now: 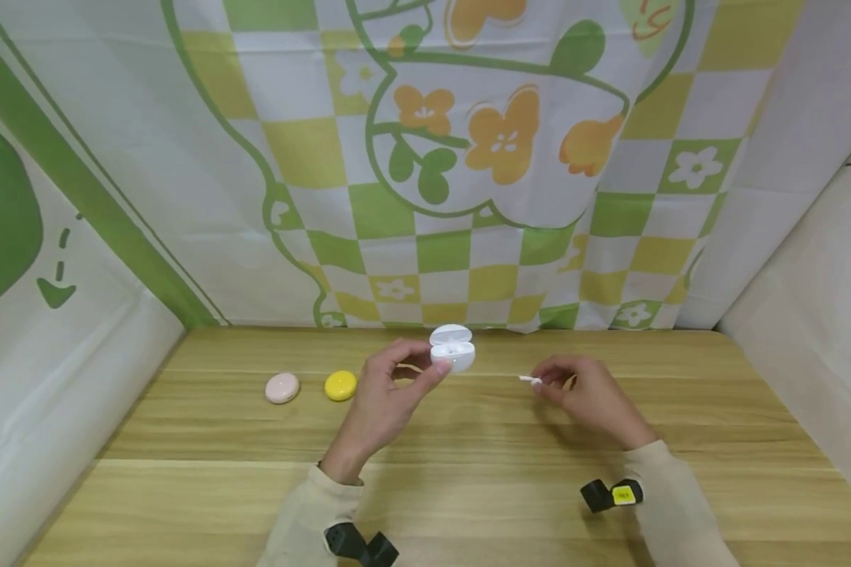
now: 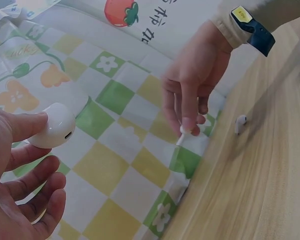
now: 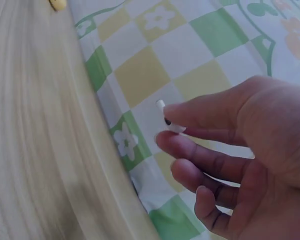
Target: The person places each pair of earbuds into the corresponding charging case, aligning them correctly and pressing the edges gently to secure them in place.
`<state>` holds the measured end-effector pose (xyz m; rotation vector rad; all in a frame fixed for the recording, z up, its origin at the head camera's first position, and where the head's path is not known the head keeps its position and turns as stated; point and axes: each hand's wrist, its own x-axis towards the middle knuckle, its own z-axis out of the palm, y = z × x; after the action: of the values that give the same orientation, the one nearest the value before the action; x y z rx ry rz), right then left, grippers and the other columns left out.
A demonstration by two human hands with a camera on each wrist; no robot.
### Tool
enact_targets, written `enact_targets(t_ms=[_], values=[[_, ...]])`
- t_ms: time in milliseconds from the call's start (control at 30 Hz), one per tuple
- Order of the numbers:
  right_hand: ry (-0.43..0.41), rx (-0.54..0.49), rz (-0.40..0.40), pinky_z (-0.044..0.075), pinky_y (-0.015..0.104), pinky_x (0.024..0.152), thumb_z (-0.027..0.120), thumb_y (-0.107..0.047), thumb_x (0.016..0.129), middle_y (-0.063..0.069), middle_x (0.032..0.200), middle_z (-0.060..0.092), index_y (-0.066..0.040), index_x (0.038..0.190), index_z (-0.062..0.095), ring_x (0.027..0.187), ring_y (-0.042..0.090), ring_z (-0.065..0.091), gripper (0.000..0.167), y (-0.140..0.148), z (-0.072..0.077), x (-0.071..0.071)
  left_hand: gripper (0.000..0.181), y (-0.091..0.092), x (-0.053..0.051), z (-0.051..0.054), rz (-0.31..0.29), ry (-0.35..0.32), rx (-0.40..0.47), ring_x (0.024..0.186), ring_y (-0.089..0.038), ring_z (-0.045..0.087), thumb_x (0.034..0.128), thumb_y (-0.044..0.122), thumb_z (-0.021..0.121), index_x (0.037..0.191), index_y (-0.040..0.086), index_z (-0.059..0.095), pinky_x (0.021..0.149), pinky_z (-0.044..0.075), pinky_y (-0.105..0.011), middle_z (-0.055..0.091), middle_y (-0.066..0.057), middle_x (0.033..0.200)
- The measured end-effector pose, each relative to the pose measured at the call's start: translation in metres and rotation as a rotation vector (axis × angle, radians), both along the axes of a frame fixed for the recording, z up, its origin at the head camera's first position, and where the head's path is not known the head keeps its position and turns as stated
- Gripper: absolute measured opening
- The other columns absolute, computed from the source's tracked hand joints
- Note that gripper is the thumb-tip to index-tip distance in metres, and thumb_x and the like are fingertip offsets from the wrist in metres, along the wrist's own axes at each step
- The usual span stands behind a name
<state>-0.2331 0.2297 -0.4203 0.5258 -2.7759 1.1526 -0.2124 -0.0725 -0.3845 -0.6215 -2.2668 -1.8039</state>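
My left hand (image 1: pixel 390 394) holds a white earbud case (image 1: pixel 453 356) above the table, its lid raised, between thumb and fingers. From the left wrist view, the rounded outside of the case (image 2: pixel 60 125) shows, with a small dark slot on it. To the right of the case and apart from it, my right hand (image 1: pixel 592 394) pinches a white earbud (image 1: pixel 530 379) by thumb and index finger, its stem pointing left. A second earbud (image 2: pixel 239 124) lies on the table, seen in the left wrist view; the head view does not show it.
On the wooden table (image 1: pixel 468 504), a pink round case (image 1: pixel 282 388) and a yellow round case (image 1: pixel 340 386) sit left of my left hand. A patterned cloth (image 1: pixel 496 260) hangs along the table's back edge, and pale cloth walls stand at both sides.
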Motion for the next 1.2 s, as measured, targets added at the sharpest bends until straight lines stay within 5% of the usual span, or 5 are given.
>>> enact_targets(t_ms=[467, 1200], values=[[-0.039, -0.189, 0.007, 0.049, 0.025, 0.065, 0.078, -0.015, 0.091, 0.0, 0.088, 0.072, -0.007, 0.101, 0.077, 0.079, 0.014, 0.063, 0.013, -0.006, 0.014, 0.004, 0.018, 0.0, 0.0, 0.0, 0.0, 0.003, -0.017, 0.096, -0.019, 0.063, 0.0934, 0.016, 0.075, 0.108, 0.006, 0.073, 0.085, 0.055, -0.036, 0.068, -0.003, 0.101], [-0.042, -0.238, 0.02, 0.052, 0.026, 0.067, 0.077, -0.011, 0.091, 0.004, 0.092, 0.073, -0.006, 0.104, 0.077, 0.08, 0.014, 0.063, 0.014, -0.01, 0.019, 0.006, 0.018, 0.001, 0.0, -0.002, -0.015, 0.014, -0.029, 0.097, -0.019, 0.063, 0.0939, 0.017, 0.074, 0.108, 0.007, 0.073, 0.085, 0.055, -0.037, 0.069, -0.003, 0.102]])
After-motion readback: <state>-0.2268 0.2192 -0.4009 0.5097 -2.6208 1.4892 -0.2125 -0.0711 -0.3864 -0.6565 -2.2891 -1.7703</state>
